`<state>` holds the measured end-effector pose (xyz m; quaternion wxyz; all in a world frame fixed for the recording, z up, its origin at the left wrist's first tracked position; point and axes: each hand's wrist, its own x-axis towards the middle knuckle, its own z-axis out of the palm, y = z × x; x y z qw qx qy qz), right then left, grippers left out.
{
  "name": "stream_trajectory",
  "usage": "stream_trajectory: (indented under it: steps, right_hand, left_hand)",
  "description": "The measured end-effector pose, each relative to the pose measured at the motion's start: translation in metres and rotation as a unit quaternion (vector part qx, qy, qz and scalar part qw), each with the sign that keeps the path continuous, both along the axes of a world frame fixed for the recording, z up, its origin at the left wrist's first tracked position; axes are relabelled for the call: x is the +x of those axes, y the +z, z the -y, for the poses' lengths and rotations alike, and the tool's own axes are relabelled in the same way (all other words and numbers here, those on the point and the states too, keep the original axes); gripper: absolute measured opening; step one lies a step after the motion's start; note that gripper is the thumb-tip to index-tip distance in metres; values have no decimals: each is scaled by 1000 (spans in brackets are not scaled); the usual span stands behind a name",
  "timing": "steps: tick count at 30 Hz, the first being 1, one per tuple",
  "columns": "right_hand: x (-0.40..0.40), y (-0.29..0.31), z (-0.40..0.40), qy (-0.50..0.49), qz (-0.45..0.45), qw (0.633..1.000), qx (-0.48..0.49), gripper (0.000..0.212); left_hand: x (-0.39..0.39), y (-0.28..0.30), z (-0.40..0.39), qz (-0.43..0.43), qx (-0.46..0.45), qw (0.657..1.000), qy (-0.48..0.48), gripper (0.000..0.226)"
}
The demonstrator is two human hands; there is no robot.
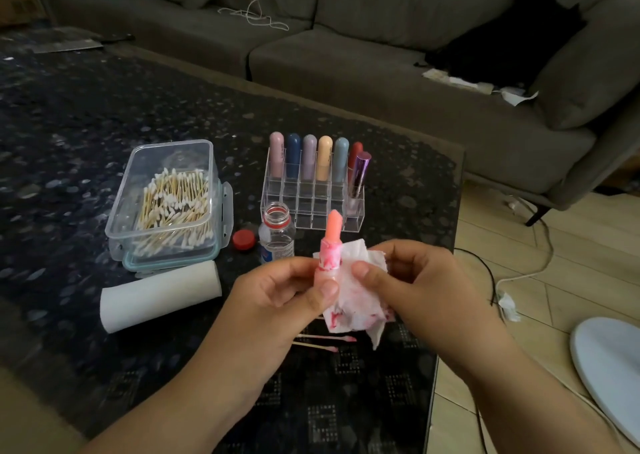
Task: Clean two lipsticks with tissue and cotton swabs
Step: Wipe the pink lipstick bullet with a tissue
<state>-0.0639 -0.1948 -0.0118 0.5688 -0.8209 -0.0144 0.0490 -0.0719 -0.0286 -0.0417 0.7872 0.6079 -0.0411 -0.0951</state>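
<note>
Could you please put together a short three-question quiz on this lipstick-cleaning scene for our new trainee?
1. Multiple choice: what does the right hand hold? A) a cotton swab B) a stained tissue C) the bottle cap
2. True or false: the small clear bottle on the table has its cap on.
3. Fill in: the unused cotton swabs lie in a clear plastic ____.

Key
1. B. The right hand pinches the stained tissue beside the lipstick, which the left hand holds upright.
2. False. The bottle is open; the red cap lies on the table to its left.
3. Box: the container.
</note>
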Motion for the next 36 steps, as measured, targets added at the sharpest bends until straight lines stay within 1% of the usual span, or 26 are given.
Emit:
stream_trajectory:
  steps: [2,3,5,6,8,10,12,14,16,17,19,24,27,29,31,34,36]
  right_hand:
    - [-2,2,-1,31,-45,997,61,31]
    - [-3,1,-3,43,-60,994,83,29]
    - [-3,-2,-5,23,-50,995,87,15]
    - [-3,-3,-5,-4,-35,996,82,11]
    - [-1,-7,-3,-56,-8,997,60,10]
    - [1,-6,-1,-82,31,996,2,16]
    - [2,-7,0,-68,60,995,-46,22]
    - [1,-9,-4,-23,86,994,-66,25]
    - [-1,-12,-7,20,134,988,-79,30]
    - [-2,-13,-9,31,151,986,-69,32]
    - [-4,-15,-10,36,157,987,-19,32]
    - [-1,-16,-14,41,114,988,100,17]
    - [1,-18,-14,75,59,980,173,27]
    - [3,-17,-12,80,-3,967,243,38]
    - [5,-16,-12,79,-38,950,299,45]
    - [4,-17,-14,88,-30,950,298,30]
    - [3,-16,-16,97,-29,949,298,31]
  left_hand:
    - [0,2,0,-4,-23,1000,13,29]
    - [0,3,0,-7,-29,999,21,31]
    - [0,4,-1,-11,-30,999,34,32]
    - [-1,5,-1,-11,-27,999,36,32]
    - [-1,5,-1,-1,-7,999,37,28]
    - [-2,4,-2,15,36,998,41,24]
    - [-2,2,-2,30,58,997,40,21]
    - [-2,2,-1,39,58,997,30,17]
    - [-3,3,0,48,54,997,27,16]
    - [-2,3,0,51,53,997,27,17]
    - [-2,4,-1,58,51,997,29,20]
    - [0,5,-1,60,55,996,30,25]
    - [2,4,-1,61,51,996,28,24]
    - [2,5,-2,66,50,996,27,22]
    - [2,6,-1,69,45,996,21,19]
    - [0,7,1,71,40,997,7,18]
    - [0,6,1,71,37,997,3,20]
